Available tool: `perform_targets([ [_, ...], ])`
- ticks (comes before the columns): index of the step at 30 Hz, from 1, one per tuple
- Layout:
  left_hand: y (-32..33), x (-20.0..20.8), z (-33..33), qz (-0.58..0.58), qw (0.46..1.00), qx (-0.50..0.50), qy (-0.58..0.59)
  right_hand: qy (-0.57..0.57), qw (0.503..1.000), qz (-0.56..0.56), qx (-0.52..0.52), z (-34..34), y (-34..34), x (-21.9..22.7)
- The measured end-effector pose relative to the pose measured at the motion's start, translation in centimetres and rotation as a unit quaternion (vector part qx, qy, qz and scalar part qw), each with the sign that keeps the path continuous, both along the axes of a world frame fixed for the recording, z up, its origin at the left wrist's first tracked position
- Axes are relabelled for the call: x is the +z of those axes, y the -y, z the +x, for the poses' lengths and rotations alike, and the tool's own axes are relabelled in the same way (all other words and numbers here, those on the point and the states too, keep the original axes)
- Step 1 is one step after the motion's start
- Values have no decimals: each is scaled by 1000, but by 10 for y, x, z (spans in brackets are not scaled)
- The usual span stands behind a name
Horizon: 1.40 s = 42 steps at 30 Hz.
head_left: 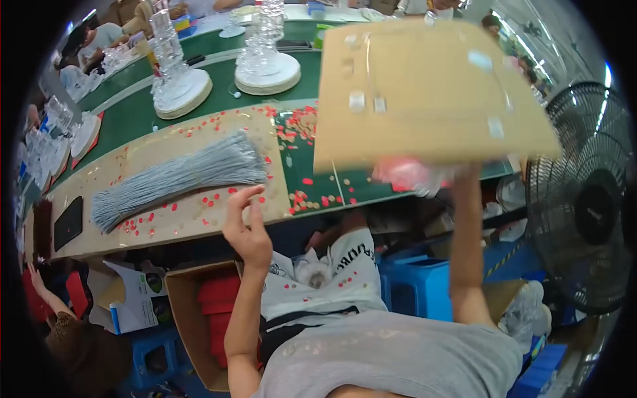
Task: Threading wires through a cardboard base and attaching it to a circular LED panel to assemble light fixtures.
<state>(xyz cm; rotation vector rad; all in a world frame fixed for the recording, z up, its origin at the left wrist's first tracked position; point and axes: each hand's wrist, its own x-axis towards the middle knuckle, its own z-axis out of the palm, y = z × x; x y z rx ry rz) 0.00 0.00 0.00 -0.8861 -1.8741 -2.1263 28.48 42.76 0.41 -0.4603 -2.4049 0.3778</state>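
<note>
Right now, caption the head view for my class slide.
Tan cardboard panel hiding the right hand; bare left hand near a grey bundle of thin strands.

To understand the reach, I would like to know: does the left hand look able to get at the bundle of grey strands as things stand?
Likely yes: the left hand looks empty and is near the right end of the bundle of grey strands; nothing visible blocks the way.

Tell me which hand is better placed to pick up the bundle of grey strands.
Left, most likely: the left hand appears empty, close beside the bundle of grey strands. The right forearm reaches up to the cardboard sheet, which hides the right hand.
</note>
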Motion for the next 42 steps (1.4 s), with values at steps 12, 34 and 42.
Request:
perform_targets([
  [12, -231, 107, -296, -171, 976, 79, -110, 382, 781, 492, -53, -386, -87, 147],
  [34, -181, 206, -304, 134, 986, 47, -84, 15, 961, -251, 114, -432, 2, 84],
  [42, -34, 203, -103, 415, 886, -120, 169, -206, 724, -635, 177, -250, 171, 79],
])
